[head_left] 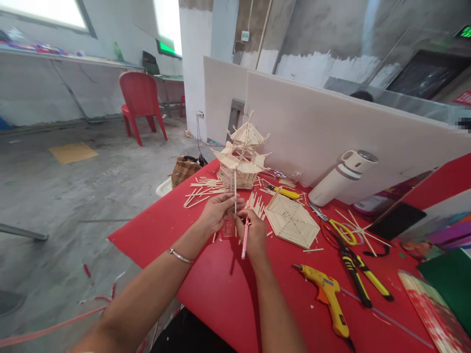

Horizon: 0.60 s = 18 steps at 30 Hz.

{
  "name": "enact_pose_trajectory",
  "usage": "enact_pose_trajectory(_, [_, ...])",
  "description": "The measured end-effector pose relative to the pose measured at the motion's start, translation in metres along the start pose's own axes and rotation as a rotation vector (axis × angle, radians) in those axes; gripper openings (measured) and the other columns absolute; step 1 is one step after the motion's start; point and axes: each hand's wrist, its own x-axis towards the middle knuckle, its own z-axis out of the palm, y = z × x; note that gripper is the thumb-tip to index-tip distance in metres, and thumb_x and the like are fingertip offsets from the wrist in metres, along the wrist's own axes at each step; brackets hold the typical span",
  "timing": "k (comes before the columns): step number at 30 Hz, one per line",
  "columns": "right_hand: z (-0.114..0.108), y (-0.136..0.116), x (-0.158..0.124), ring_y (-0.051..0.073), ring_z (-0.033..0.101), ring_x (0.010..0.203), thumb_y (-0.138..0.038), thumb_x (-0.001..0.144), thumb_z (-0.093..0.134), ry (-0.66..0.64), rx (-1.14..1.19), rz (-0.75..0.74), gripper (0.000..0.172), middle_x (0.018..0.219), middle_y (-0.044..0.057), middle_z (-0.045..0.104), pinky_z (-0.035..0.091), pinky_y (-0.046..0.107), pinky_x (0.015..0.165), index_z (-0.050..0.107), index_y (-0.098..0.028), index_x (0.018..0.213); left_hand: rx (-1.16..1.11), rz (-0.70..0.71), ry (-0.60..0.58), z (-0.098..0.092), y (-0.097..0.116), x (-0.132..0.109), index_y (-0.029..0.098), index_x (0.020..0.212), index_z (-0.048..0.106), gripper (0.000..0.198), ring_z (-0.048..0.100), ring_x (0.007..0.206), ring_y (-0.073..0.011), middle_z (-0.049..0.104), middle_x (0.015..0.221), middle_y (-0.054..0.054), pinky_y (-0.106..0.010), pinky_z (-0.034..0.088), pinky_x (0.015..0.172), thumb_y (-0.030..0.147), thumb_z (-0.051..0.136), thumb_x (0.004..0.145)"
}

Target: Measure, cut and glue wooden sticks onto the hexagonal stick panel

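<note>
"Wooden stick [235,185], slim and straight: where?"
"Upright over the red tabletop [209,279], pinched by the left hand [220,212]; the right hand [254,233] grips a pink pen [245,241] near its lower end."
"Beyond them?"
"Hexagonal panel [294,223] of fitted sticks, a tiered stick pagoda [248,134], a yellow plastic glue gun [328,290]."

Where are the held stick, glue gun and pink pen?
Held stick [235,183], head view: its upper part.
Glue gun [331,290], head view: its yellow body.
Pink pen [245,240], head view: its barrel.
</note>
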Motion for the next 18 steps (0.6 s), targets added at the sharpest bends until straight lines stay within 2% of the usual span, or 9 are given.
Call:
enact_pose_trajectory(2, [0.000,0.001,-0.001,0.012,0.056,0.056,-0.035,0.086,0.058,0.006,-0.015,0.017,0.018,0.067,-0.002,0.066,0.043,0.023,0.059,0.067,-0.020,0.081,0.016,0.053,0.056,-0.003,0.003,0.003,0.011,0.083,0.067,0.013,0.074,0.072,-0.0190,0.075,0.078,-0.009,-0.029,0.060,0.069,0.010,0.077,0.074])
enact_pose_trajectory(4, [-0.001,-0.001,-0.002,0.012,0.057,0.055,-0.033,0.085,0.057,-0.003,-0.050,0.042,0.016,0.065,-0.002,0.066,0.043,0.023,0.059,0.067,-0.021,0.080,0.029,0.168,0.127,-0.008,0.010,0.007,0.013,0.084,0.068,0.014,0.073,0.074,-0.0179,0.075,0.080,-0.007,-0.028,0.060,0.068,0.013,0.077,0.074])
enact_pose_trajectory(6, [-0.001,-0.003,-0.003,0.013,0.058,0.055,-0.030,0.083,0.057,-0.052,-0.108,0.065,0.014,0.063,-0.003,0.065,0.042,0.023,0.059,0.067,-0.021,0.077,0.034,0.293,0.184,-0.013,0.019,0.009,0.015,0.086,0.068,0.015,0.073,0.075,-0.0170,0.074,0.081,-0.005,-0.027,0.059,0.067,0.018,0.077,0.075])
enact_pose_trajectory(8, [0.000,-0.007,-0.005,0.014,0.060,0.057,-0.026,0.080,0.059,-0.131,-0.193,0.095,0.011,0.062,-0.003,0.066,0.040,0.023,0.059,0.068,-0.023,0.076,0.040,0.344,0.227,-0.019,0.028,0.010,0.015,0.085,0.067,0.016,0.071,0.068,-0.0152,0.073,0.076,-0.003,-0.027,0.058,0.065,0.021,0.078,0.075])
enact_pose_trajectory(12, [0.009,-0.013,-0.009,0.017,0.062,0.060,-0.022,0.078,0.061,-0.254,-0.389,0.174,0.009,0.065,-0.001,0.070,0.034,0.024,0.056,0.069,-0.025,0.078,0.051,0.262,0.241,-0.022,0.034,0.007,0.014,0.082,0.066,0.011,0.066,0.055,-0.0126,0.069,0.067,-0.002,-0.025,0.057,0.058,0.019,0.075,0.077])
enact_pose_trajectory(15, [0.017,-0.015,-0.010,0.018,0.063,0.062,-0.024,0.082,0.062,-0.260,-0.475,0.208,0.008,0.067,0.000,0.071,0.030,0.025,0.055,0.069,-0.026,0.080,0.059,0.175,0.182,-0.021,0.032,0.006,0.013,0.081,0.066,0.007,0.066,0.055,-0.0131,0.070,0.067,-0.003,-0.025,0.057,0.057,0.015,0.072,0.079])
enact_pose_trajectory(18, [0.019,-0.014,-0.009,0.018,0.063,0.062,-0.037,0.087,0.062,-0.236,-0.476,0.187,0.014,0.067,0.000,0.070,0.028,0.025,0.055,0.068,-0.026,0.080,0.053,0.138,0.166,-0.021,0.029,0.007,0.013,0.082,0.065,0.004,0.067,0.055,-0.0129,0.070,0.067,-0.004,-0.024,0.057,0.058,0.012,0.070,0.080])
